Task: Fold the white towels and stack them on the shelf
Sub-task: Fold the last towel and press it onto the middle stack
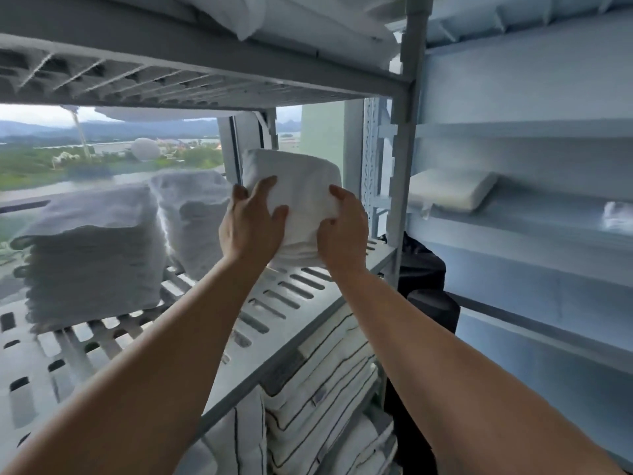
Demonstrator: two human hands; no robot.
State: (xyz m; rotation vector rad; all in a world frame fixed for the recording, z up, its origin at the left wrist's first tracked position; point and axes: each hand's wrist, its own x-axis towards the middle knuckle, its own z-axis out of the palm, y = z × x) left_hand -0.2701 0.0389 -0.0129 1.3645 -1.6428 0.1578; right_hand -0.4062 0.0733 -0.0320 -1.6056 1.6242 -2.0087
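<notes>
Leftmost, a tall stack (pixel 92 255) of folded white towels sits on the slotted shelf (pixel 274 303), with a second stack (pixel 191 217) just beside it toward the window (pixel 102 156). Both look blurred, so their edges are hard to read.

Next comes the left hand (pixel 251 228), laid against the near face of the towels (pixel 294 197) with its fingers fairly straight and spread, pressing rather than clutching. The towels are a small folded pile held between both hands at the right end of the shelf, near the second stack and short of the post (pixel 404 132). The pile's lower edge is at shelf level, but I cannot tell whether it rests there or hangs just above. The right hand (pixel 342 231) grips the pile's right side, thumb on top and fingers curled into the cloth.

The placing step looks nearly done, and these are the risks I see:
- The pile stands near the front edge, so letting go before it lies flat could tip it forward off the shelf.
- Uneven pressure from the two hands could shear the layers and spoil the folds.
- Sliding it back could snag the bottom layer in a slot.
- A push leftward could knock the second stack.
</notes>
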